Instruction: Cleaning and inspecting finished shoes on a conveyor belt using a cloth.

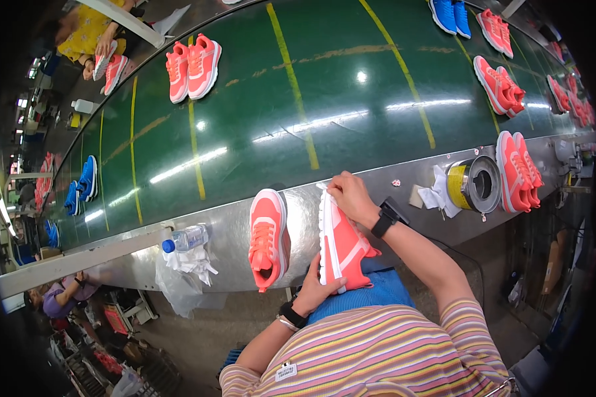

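Observation:
A coral sneaker (346, 248) with a white sole is tipped on its side at the metal ledge, its toe pointing away from me. My left hand (314, 291) grips it around the heel. At the toe, my right hand (352, 198) has its fingertips pinched together against the sole's edge. A small bit of white shows by those fingertips, too small to name; it may be a scrap of cloth. Just left of it, a matching coral sneaker (265, 231) stands upright on the ledge, touched by neither hand.
Beyond the metal ledge (232, 255) runs a green conveyor belt (245, 119) carrying coral pairs (193, 66) and blue pairs (450, 14). To the right are white cloths (437, 192), a round tin (473, 184) and another coral pair (518, 171). A bottle (189, 238) lies left. A co-worker (89, 33) handles sneakers across the belt.

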Motion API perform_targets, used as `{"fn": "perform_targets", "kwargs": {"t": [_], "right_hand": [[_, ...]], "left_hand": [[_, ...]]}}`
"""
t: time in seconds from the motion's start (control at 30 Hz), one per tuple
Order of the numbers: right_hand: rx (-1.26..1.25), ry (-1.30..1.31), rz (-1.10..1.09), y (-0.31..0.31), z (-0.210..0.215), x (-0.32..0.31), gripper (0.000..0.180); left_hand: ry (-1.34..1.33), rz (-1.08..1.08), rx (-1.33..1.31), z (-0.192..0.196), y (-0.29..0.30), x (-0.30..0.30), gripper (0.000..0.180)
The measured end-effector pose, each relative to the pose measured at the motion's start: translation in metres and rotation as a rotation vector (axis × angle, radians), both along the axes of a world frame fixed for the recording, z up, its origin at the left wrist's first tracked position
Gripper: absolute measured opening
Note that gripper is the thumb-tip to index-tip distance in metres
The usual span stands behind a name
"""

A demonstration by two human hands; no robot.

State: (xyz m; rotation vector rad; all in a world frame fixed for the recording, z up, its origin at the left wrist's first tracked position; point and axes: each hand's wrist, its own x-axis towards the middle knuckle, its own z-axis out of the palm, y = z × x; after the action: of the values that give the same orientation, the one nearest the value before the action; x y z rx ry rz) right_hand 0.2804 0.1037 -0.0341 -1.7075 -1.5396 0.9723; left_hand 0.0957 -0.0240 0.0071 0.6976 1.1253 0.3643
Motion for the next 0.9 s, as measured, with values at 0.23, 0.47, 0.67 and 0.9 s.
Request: {"fn": "perform_targets", "kwargs": {"t": [0.23, 0.47, 0.67, 0.9], "right_hand": [[0.16, -0.074, 0.199, -0.038, 0.029, 0.0, 0.013], [0.161, -0.122, 0.166, -0.016, 0.023, -0.007, 0.015], [0.23, 0.002, 0.371, -0.077, 0.049, -0.017, 0.014], [-0.193, 0.268, 0.285, -0.098, 0.1, -0.014, 0.006]], "left_hand": [[0.031, -0.006, -0.08, 0.002, -0.001, -0.002, 0.089], [0.001, 0.024, -0.005, 0.003, 0.002, -0.001, 0.089], [-0.063, 0.007, -0.045, 0.006, 0.006, -0.006, 0.09], [-0.198, 0.049, -0.074, -0.007, 0.006, -0.021, 0.087]]}}
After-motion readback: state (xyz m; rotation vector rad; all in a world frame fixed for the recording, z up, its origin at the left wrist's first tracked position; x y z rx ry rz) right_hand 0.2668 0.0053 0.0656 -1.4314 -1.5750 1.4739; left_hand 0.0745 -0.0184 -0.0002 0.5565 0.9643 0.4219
